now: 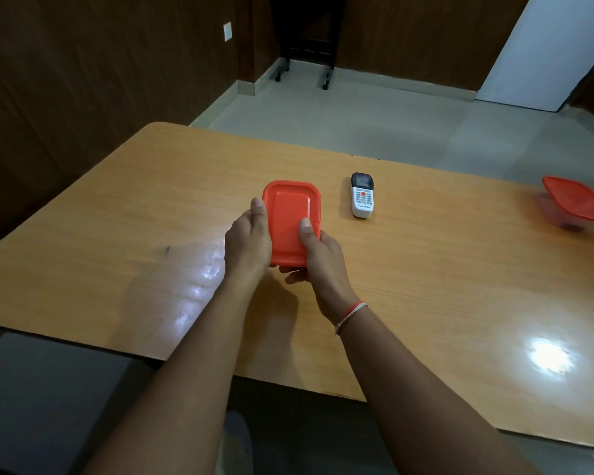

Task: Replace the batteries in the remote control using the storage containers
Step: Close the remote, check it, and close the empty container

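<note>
A small storage container with an orange lid (290,214) is held between both hands just above the wooden table (117,217). My left hand (249,243) grips its left side, thumb along the lid's edge. My right hand (318,257) grips the near right corner, thumb pressed on top of the lid. The container's body under the lid is hidden. A white remote control (362,197) with a dark screen lies face up on the table to the right of the container, apart from both hands.
A second clear container with an orange lid (576,202) stands at the table's far right edge, partly cut off. Beyond the table are a pale tiled floor, dark wood walls and a wheeled stand (304,39). A grey seat (48,389) lies below the near edge.
</note>
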